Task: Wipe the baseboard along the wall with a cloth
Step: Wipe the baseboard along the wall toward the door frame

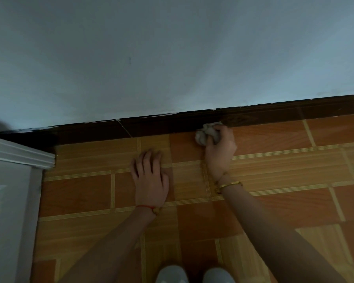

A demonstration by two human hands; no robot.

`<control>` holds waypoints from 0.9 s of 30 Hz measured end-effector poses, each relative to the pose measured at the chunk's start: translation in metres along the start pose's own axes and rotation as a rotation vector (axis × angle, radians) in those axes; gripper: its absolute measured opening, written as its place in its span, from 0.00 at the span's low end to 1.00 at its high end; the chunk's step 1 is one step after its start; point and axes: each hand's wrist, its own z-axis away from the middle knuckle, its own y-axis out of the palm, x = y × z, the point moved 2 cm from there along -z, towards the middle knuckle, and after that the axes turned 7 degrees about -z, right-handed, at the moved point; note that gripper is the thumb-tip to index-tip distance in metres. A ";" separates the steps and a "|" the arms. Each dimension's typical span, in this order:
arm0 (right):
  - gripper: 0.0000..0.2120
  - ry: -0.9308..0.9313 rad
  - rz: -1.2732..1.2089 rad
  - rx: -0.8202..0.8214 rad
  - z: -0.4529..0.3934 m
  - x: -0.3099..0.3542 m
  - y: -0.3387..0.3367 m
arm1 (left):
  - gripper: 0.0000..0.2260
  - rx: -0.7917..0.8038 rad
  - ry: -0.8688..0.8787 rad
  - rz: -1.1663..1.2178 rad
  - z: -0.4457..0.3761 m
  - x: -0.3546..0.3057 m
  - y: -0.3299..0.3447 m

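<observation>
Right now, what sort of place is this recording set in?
Probably a room in a home: a tiled floor, a dark baseboard under a painted wall, and a white door frame.

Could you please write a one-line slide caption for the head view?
Right hand presses a cloth to the baseboard; left hand rests on the floor.

Right hand [220, 147] closes over the cloth [205, 133], so much of the wad is buried under the fingers, and whether it truly touches the baseboard [172, 124] is hard to call. Both forearms run off the bottom edge. The shoes [194, 274] show toes only (soft and blurred). The white door [10, 201] is cut by the left edge.
</observation>
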 end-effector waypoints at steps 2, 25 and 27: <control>0.12 0.077 0.001 -0.117 -0.010 -0.011 -0.014 | 0.23 0.003 0.002 -0.003 0.000 -0.001 0.000; 0.09 0.115 -0.314 -0.207 -0.001 0.036 -0.008 | 0.23 -0.031 0.010 -0.038 0.001 -0.002 0.001; 0.09 -0.013 -0.307 -0.104 0.009 0.049 0.003 | 0.23 -0.037 0.012 -0.035 0.000 -0.002 0.000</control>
